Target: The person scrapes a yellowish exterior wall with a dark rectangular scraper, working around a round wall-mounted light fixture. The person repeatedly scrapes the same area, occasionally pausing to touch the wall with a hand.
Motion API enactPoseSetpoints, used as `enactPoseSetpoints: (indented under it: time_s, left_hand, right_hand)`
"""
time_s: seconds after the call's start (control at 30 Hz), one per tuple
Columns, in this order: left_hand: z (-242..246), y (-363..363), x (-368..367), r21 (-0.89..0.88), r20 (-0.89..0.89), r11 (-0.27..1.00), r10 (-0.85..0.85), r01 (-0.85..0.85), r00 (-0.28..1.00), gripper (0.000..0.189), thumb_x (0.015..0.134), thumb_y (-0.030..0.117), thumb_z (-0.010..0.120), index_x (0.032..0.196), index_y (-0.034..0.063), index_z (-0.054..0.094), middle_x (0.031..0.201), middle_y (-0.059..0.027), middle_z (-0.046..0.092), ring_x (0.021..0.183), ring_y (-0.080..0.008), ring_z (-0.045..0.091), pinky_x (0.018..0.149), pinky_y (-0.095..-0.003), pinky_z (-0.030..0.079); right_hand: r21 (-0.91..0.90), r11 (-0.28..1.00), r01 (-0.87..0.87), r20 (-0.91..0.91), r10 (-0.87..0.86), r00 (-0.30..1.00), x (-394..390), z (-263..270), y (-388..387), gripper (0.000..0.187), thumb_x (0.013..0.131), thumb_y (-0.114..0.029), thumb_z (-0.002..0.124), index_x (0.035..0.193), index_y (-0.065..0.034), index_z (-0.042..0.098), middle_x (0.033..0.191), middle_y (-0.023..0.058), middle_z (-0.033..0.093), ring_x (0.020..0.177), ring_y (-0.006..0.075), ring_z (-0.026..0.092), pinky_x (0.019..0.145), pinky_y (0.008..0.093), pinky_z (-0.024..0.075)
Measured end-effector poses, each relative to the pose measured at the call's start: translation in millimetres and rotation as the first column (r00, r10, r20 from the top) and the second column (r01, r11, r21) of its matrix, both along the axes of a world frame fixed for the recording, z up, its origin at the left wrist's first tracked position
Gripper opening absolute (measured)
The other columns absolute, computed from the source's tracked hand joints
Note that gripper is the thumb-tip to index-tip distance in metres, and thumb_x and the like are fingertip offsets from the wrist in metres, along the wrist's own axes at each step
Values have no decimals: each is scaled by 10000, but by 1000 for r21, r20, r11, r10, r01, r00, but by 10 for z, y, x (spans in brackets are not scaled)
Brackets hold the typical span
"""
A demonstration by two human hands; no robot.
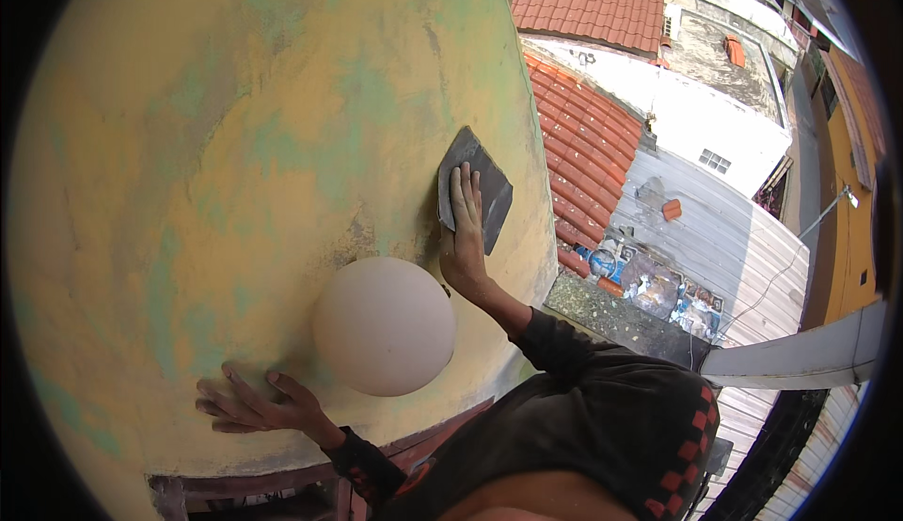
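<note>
A wall with patchy yellow and green paint [282,147] fills the left and middle of the head view. My right hand [465,225] lies with extended fingers on a dark grey sheet, probably sandpaper [496,203], pressing it to the wall close to its right edge. Low on the left, my left hand [264,404] is spread against or just off the wall, holding nothing. Between the two hands a round white globe lamp [384,327] stands out from the wall and hides part of it.
A wooden window frame [247,482] lies below the left hand. Past the wall's edge, far down, are red tiled roofs [585,147], a metal sheet roof [705,203] with debris, and a white wall [705,126]. A grey beam [790,355] crosses at the right.
</note>
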State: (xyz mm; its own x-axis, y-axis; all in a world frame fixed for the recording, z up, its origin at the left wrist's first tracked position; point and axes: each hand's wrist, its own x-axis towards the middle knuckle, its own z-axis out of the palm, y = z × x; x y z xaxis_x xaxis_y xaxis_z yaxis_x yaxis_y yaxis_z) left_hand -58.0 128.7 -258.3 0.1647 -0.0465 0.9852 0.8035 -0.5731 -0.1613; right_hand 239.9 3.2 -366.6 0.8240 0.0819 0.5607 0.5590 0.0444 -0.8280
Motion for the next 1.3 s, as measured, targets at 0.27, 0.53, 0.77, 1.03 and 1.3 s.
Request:
enactPoseSetpoints:
  time_s: [0.27, 0.53, 0.77, 1.03, 1.3]
  left_hand:
    - [7, -6, -13, 7, -20, 1000, -10, 10, 1000, 626, 1059, 596, 415, 1466, 153, 588, 1629, -160, 415, 1551, -380, 296, 1239, -618, 60]
    - [23, -27, -2, -7, -40, 1000, -7, 7, 999, 635, 1055, 607, 414, 1455, 152, 603, 1631, -153, 414, 1554, -382, 284, 1235, -629, 65]
    - [2, -22, -48, -11, -33, 1000, -16, 16, 999, 649, 1050, 614, 411, 1464, 149, 597, 1624, -155, 423, 1550, -387, 289, 1235, -630, 68]
    - [-2, -18, -38, -3, -4, 1000, 24, -24, 1000, 643, 1049, 605, 416, 1474, 153, 585, 1620, -159, 429, 1554, -382, 284, 1239, -615, 77]
    - [23, -68, -25, -6, 12, 1000, -9, 9, 1000, 623, 1050, 585, 426, 1464, 151, 595, 1618, -154, 433, 1556, -374, 283, 1246, -609, 50]
  right_hand:
    - [130, 982, 134, 6, -136, 991, 438, 25, 42, 629, 977, 18, 434, 1598, -2, 334, 1677, 223, 285, 1560, 469, 185, 1274, 533, 142]
    - [195, 945, 261, -22, -262, 965, 1319, 260, -141, 607, 958, 46, 405, 1563, 59, 347, 1655, 254, 308, 1539, 455, 250, 1275, 440, 183]
    - [109, 978, 176, 0, -177, 984, 983, -102, -129, 620, 991, 0, 419, 1603, 4, 317, 1701, 202, 236, 1573, 456, 150, 1272, 540, 124]
    - [-38, 999, -9, -21, 8, 1000, 185, -83, -123, 652, 988, 25, 387, 1628, -20, 266, 1705, 202, 220, 1580, 428, 153, 1277, 534, 110]
    - [-22, 996, -90, -31, 89, 996, -208, -241, 12, 699, 942, 47, 418, 1626, -26, 290, 1718, 172, 209, 1592, 419, 109, 1270, 562, 88]
